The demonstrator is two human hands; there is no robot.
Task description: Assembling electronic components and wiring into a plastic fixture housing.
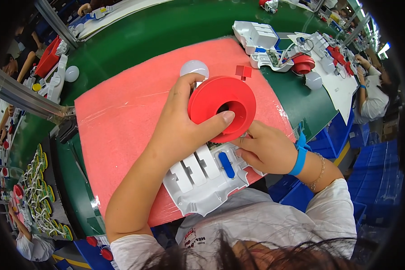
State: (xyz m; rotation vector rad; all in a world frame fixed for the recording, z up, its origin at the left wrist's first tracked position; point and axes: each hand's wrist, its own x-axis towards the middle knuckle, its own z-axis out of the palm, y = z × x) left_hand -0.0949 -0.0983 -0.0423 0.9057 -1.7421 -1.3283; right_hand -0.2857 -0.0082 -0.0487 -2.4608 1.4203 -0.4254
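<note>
My left hand [175,119] is closed round a red funnel-shaped plastic part [204,101], its thumb inside the central hollow. A white dome [194,68] shows just behind the part, by my fingers. Below lies an open white plastic housing [204,193] with slotted compartments and a blue oval piece [227,165]; a bit of circuit board peeks out under the red part. My right hand [270,150] is at the housing's right upper edge, fingers bent together beneath the red part's rim. What its fingertips pinch is hidden. A blue band circles the right wrist.
A pink foam mat [126,108] covers the green bench. A small red piece [244,72] lies at its far edge. White housings [258,36] and a red part [303,64] stand far right. Green boards with wires [42,193] sit left. Blue bins [369,175] and co-workers surround the bench.
</note>
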